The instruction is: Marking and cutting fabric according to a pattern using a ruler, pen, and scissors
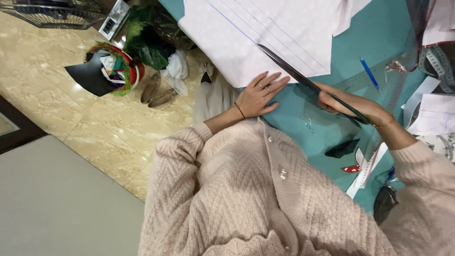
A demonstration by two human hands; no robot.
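White fabric (265, 33), marked with thin blue ruled lines, lies spread over the teal desk (379, 33), its near corner hanging past the desk edge toward the floor. A pair of long dark scissors (303, 80) sits across its lower edge, the long axis running on a diagonal from the right hand up and leftward, the blade tips pointing into the cloth near the ruled lines. The right hand (348, 104) is closed around the handles, fingers wrapped tight, so the handles themselves are mostly hidden. The left hand (259, 95) rests flat on the fabric's near edge just beside the blades, fingers spread wide and holding nothing, rings on two of them and a thin bangle at the wrist.

Around this, a blue pen (369, 73) lies on the bare desk to the right of the cloth, and a clear ruler (379, 80) reaches across under the right wrist, hard to trace against the teal. Paper pieces (433, 114), a dark scrap (342, 148) and a small red scrap (351, 169) sit near the right forearm. Down on the marble floor (71, 118) stand a red basket (118, 66) stuffed with offcuts, a green plastic bag (144, 42) and a pair of beige shoes (157, 92). The cream knit cardigan (246, 199) fills the foreground and cuts off the desk's near edge.
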